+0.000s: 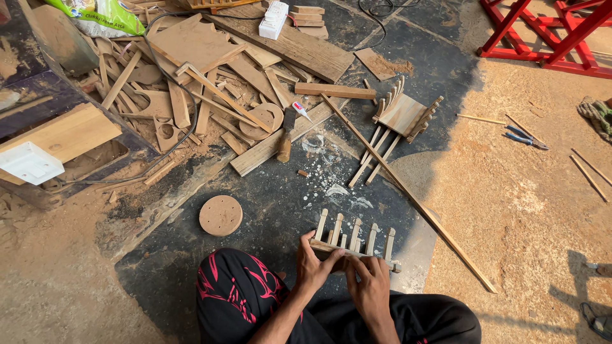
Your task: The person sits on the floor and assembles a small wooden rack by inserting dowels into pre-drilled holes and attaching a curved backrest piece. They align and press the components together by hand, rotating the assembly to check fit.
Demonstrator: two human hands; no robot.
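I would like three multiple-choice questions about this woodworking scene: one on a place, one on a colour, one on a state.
1. Where is the round wooden disc?
A. on the red frame
B. on the floor, left of the hands
C. in the right hand

2. What colour is the metal frame at top right?
A. red
B. green
C. white

3. How is the slatted piece held?
A. lying untouched
B. by one hand
C. by both hands

Answers: 1 B, it lies flat on the dark floor. 2 A, its bars are red. 3 C, the left hand and right hand both grip it.
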